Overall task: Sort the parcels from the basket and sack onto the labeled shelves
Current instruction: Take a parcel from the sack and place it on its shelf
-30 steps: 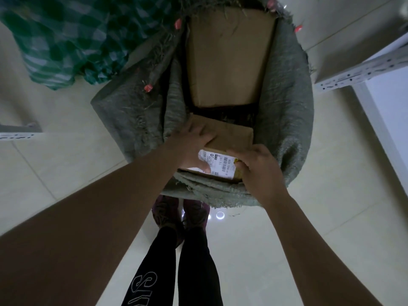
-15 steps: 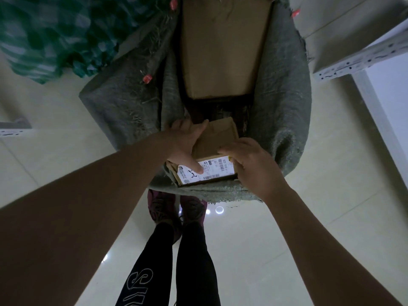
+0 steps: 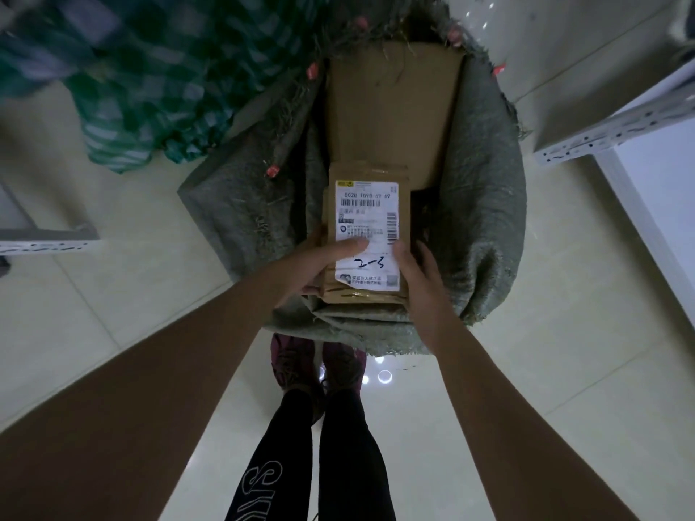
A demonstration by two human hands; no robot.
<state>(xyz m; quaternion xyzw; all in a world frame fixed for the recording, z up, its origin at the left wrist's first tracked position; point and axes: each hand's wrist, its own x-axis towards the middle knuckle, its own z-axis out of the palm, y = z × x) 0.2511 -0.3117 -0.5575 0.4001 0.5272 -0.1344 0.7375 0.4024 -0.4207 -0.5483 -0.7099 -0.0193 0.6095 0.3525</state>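
Observation:
A small brown cardboard parcel point(image 3: 366, 204) with a white shipping label marked "2-3" is held face up over the open grey woven sack point(image 3: 485, 227). My left hand point(image 3: 317, 267) grips its lower left side, thumb lying across the label. My right hand point(image 3: 419, 274) grips its lower right side, thumb on the label's edge. A larger plain cardboard box point(image 3: 393, 107) stands inside the sack behind the parcel.
A green checked bag point(image 3: 150, 77) lies on the floor at the upper left. A white metal shelf rail point(image 3: 616, 129) crosses the upper right, and another shelf corner point(image 3: 45, 238) shows at the left. My legs and shoes point(image 3: 319, 370) stand on pale floor tiles below the sack.
The parcel has been lifted out of the sack and turned so its whole label faces up. Both hands kept their hold and rose with it.

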